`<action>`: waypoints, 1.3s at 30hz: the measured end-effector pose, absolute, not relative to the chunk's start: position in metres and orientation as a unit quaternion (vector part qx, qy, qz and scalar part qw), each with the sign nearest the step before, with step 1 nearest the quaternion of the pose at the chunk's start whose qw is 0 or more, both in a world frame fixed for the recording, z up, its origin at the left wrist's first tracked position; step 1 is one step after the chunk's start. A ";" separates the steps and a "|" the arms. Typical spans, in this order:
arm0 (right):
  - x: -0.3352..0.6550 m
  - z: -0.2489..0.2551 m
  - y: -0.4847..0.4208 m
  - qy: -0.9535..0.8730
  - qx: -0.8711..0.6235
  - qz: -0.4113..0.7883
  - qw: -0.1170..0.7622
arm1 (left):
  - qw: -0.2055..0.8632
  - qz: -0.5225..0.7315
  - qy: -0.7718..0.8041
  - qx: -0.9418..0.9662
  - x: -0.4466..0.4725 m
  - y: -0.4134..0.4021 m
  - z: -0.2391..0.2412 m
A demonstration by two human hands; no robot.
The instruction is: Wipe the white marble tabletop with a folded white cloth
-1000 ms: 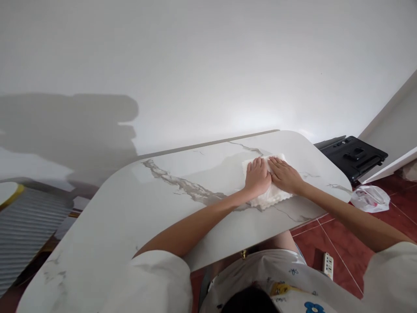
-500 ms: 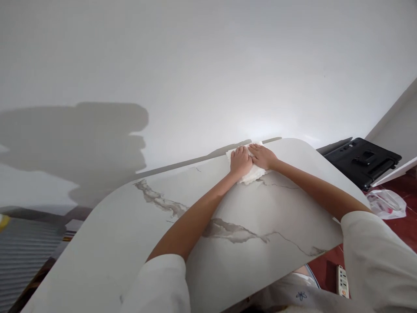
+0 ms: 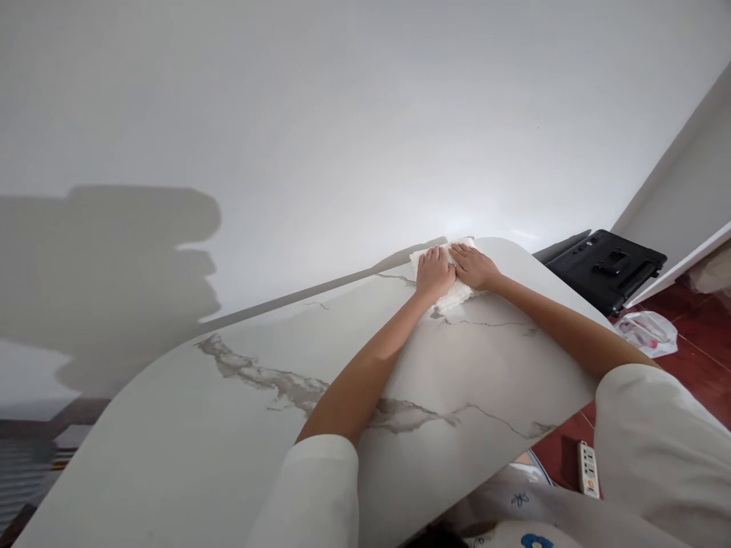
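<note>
A thin white cloth (image 3: 454,298) with crinkled edges lies spread on the white marble-patterned tabletop (image 3: 171,426), near the far edge by the wall. My left hand (image 3: 435,274) presses down on it, fingers laid forward over the fabric. Beside it, almost touching at the thumbs, my right hand (image 3: 475,268) rests flat on the cloth with its fingers stretched out toward the wall. Both arms reach well forward over the table. Parts of the cloth under the palms are hidden.
A plain wall (image 3: 343,137) runs along the table's far edge. To the right are a black case (image 3: 608,268) and a clear plastic bag (image 3: 648,332) on the red floor. A power strip (image 3: 588,469) lies below the near edge.
Both hands and the cloth have shifted slightly right along the far edge of the table. My view has also turned a little, so the case and bag appear further left.
</note>
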State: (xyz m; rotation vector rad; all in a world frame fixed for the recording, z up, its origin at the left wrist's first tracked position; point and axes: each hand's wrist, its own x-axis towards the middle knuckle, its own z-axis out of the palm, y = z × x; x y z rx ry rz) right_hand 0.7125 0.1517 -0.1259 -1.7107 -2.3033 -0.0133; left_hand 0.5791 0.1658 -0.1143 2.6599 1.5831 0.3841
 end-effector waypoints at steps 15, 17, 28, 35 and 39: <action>0.667 -0.113 -0.040 -0.828 -0.542 0.008 0.143 | 0.043 0.110 0.473 0.873 0.521 -0.017 -0.112; 0.659 -0.111 -0.068 -0.835 -0.527 0.023 0.155 | 0.089 0.122 0.483 0.863 0.508 -0.043 -0.114; 0.717 -0.116 -0.110 -0.857 -0.478 0.069 0.180 | 0.297 0.088 0.505 0.806 0.547 -0.099 -0.095; 0.760 -0.123 -0.076 -0.835 -0.529 0.033 0.149 | 0.276 0.112 0.486 0.822 0.596 -0.059 -0.097; 0.763 -0.124 -0.031 -0.831 -0.538 0.029 0.138 | 0.237 0.105 0.494 0.830 0.605 -0.014 -0.103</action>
